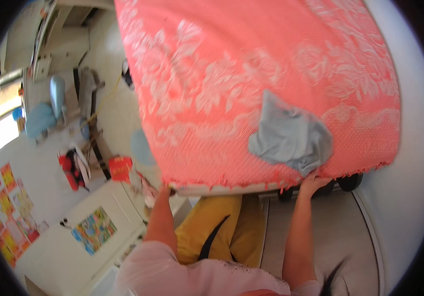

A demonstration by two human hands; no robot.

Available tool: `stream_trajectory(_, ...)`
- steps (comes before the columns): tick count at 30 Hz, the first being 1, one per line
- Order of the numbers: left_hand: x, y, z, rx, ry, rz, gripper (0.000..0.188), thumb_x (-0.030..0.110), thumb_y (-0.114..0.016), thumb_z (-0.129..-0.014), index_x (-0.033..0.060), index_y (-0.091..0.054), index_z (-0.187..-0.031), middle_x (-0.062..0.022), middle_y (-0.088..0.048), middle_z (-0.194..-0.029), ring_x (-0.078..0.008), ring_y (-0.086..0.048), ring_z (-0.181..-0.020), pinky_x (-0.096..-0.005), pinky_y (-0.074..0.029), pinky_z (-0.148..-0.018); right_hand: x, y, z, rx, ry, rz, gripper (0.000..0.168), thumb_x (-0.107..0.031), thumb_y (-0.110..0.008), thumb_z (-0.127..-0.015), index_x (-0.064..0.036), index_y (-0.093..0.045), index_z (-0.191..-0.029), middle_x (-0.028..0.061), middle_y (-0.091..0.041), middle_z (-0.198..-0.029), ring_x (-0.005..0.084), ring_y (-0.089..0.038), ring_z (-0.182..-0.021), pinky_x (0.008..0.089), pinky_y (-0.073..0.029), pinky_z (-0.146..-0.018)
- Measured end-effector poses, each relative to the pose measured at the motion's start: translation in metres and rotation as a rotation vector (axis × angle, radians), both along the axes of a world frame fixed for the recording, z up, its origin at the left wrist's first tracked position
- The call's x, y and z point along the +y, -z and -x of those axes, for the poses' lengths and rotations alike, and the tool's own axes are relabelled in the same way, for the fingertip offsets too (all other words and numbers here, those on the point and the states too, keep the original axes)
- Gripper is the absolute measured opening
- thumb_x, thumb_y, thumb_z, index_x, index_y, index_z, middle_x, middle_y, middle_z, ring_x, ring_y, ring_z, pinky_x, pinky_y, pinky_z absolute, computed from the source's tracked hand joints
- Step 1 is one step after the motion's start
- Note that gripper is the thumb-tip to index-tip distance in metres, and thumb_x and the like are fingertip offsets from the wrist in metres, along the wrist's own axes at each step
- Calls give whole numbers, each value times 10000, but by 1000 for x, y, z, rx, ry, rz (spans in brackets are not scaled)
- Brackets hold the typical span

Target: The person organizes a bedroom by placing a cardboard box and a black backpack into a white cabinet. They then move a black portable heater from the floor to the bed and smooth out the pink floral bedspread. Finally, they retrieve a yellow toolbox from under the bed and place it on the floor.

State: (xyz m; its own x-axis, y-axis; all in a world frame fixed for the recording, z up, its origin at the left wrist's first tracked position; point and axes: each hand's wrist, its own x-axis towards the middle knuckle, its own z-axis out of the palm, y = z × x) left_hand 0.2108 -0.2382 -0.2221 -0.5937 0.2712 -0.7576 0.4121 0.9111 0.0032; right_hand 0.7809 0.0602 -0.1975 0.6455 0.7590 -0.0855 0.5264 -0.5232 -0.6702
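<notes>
A coral-pink bedspread [212, 148] with a raised white floral pattern and a fringed front edge covers the bed in front of me. My left hand [165, 191] is at its near left corner, with the fingers mostly hidden by the edge. Farther right, my right hand [313, 182] grips the fringed edge, thumb on top and the other fingers out of sight below. A crumpled light grey-blue cloth [289, 133] lies on the bedspread and reaches down to my right thumb. Beneath the fringe, a pale strip of the mattress or bed edge [212, 190] shows.
A white wall [386, 192] runs along the right side. Left of the bed are a red bag [120, 169], a pale blue round stool [142, 147], a blue chair [40, 120] and a yellow cable [104, 105] on the floor. A white door [123, 201] stands at lower left.
</notes>
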Motion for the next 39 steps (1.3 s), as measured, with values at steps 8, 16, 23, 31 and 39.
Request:
stream_trajectory(8,121,-111,-76,420,282,-437,549,-6,-614,-736,59,-440,-1253,-170,-539,-1198,-344,-508,-1123,-393,-432,-925,-7,-134,84,-80,-1265,100,568,-178,-721,-683,-87,-526,-1209,133,-474,-1240,350,-394,-1190,502,-277,-1024)
stream_trajectory(16,130,-110,-52,218,515,-282,249,21,-524,-756,68,-605,-987,-113,-604,-907,-328,-575,-905,-417,-464,-765,9,-88,159,-46,-1484,108,390,-133,-701,-694,-99,-600,-1069,54,-531,-1044,265,-487,-1031,420,-399,-893)
stream_trajectory(23,101,-150,-33,86,816,-232,208,9,-503,-738,76,-601,-908,-128,-593,-822,-315,-588,-844,-420,-467,-718,39,-91,133,368,-1610,343,133,-162,-660,-752,-53,-615,-814,95,-575,-792,291,-575,-790,401,-468,-718)
stream_trajectory(31,62,-109,-107,-30,762,-165,173,144,-506,-787,137,-652,-879,-96,-659,-858,-271,-641,-801,-395,-506,-674,23,-78,86,28,-1771,569,138,-151,-665,-761,-90,-653,-885,101,-626,-901,298,-595,-824,383,-482,-724)
stream_trajectory(39,161,-177,-151,103,834,122,339,173,-568,-784,66,-556,-1105,-144,-572,-1136,-342,-554,-1039,-491,-401,-905,49,-140,61,81,-1227,-65,393,-158,-640,-753,-42,-587,-1125,178,-552,-1177,378,-505,-1094,480,-368,-966)
